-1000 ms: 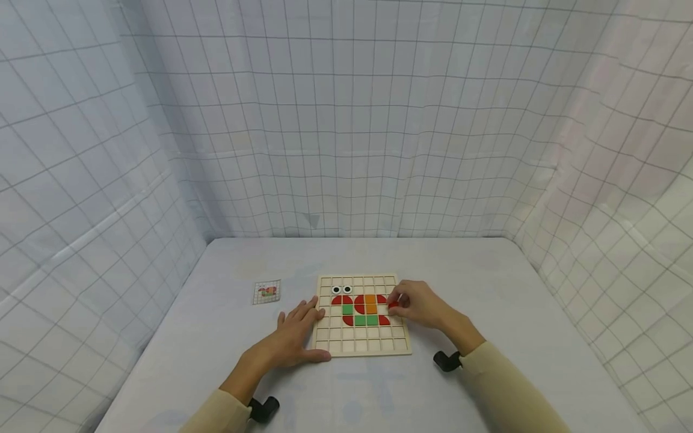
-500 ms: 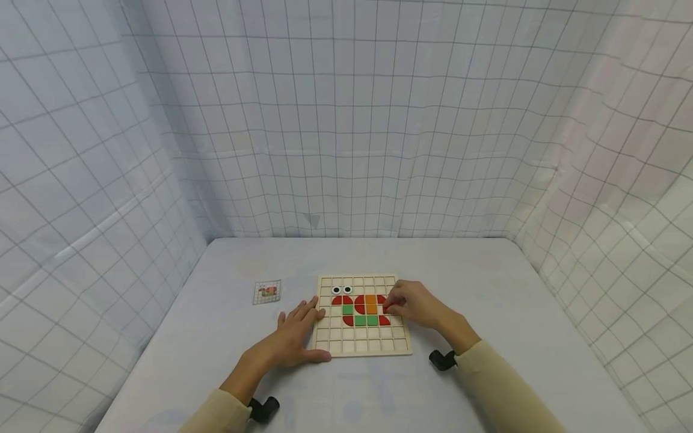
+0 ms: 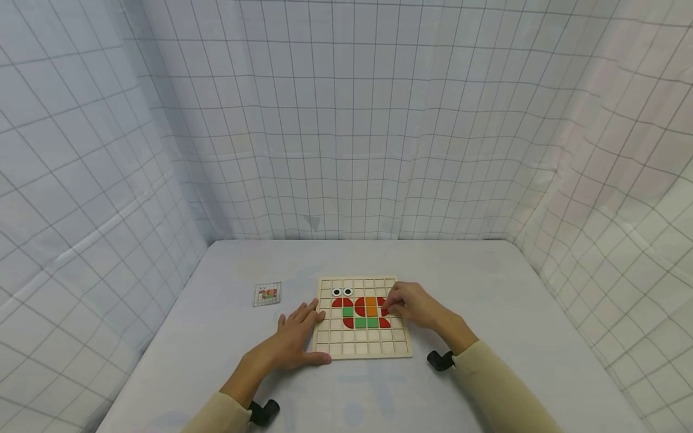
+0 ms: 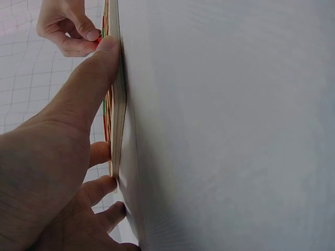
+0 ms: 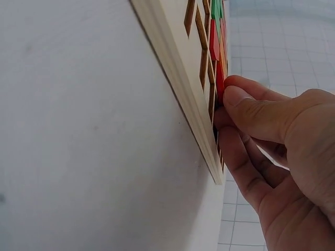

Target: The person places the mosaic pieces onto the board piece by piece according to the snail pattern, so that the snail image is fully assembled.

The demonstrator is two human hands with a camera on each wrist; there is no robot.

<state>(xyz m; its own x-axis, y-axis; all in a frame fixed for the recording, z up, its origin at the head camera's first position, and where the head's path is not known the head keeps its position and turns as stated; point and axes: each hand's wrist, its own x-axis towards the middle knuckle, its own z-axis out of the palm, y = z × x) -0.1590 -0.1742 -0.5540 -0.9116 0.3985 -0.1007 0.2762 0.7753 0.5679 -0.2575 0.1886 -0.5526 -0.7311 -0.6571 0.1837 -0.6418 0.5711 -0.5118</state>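
Note:
A wooden grid board [image 3: 363,349] lies on the table, bearing red, green [image 3: 360,323] and orange [image 3: 370,302] tiles and two round eye pieces [image 3: 342,292]. My left hand [image 3: 292,340] rests spread along the board's left side, its thumb on the near corner. At the right of the pattern, my right hand [image 3: 414,305] pinches a red tile [image 5: 220,78] between thumb and fingers. In the right wrist view that tile sits right at the grid's surface, its end covered by the fingertips. A row of grid cells lies under this hand.
A small picture card [image 3: 267,294] with a similar coloured pattern lies left of the board. White gridded curtains [image 3: 335,150] enclose the white table [image 3: 476,270] at the back and both sides. Each wrist wears a black camera mount [image 3: 441,361].
My right hand has shifted slightly left, bringing the pinched red tile into the cell beside the orange tiles. The left hand has stayed in place on the board.

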